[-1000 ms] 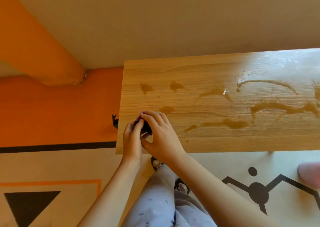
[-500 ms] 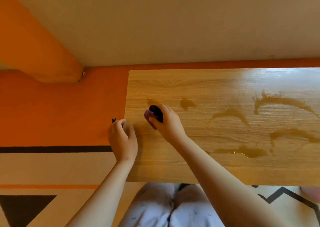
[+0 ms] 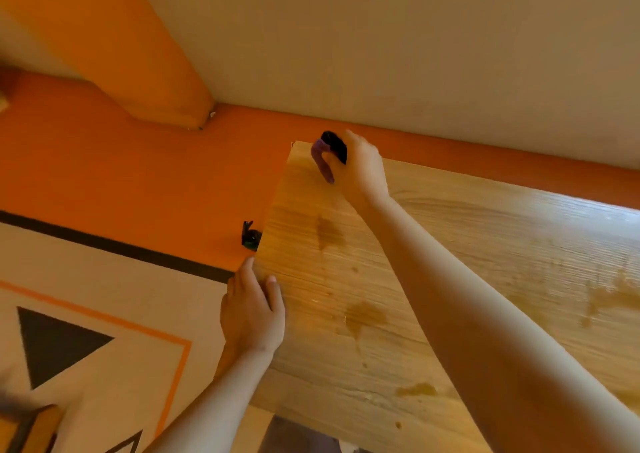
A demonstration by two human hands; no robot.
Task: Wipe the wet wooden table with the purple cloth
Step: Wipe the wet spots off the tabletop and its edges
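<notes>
The wooden table (image 3: pixel 467 262) fills the right half of the head view, with dark wet patches (image 3: pixel 363 317) spread over its top. My right hand (image 3: pixel 360 168) is at the table's far left corner, shut on a bunched purple cloth (image 3: pixel 323 160) with a dark part on top, pressed to the wood. My left hand (image 3: pixel 252 310) rests on the table's left edge, thumb on the top and fingers over the side.
A small black clamp-like object (image 3: pixel 250 236) sticks out from the table's left edge. An orange and cream patterned floor mat (image 3: pixel 104 314) lies to the left. A beige wall (image 3: pixel 415 54) and an orange beam (image 3: pixel 114 47) run close behind the table.
My right hand has carried the cloth from the near left edge up to the far left corner. My left hand let go of the cloth and moved to the table's left edge.
</notes>
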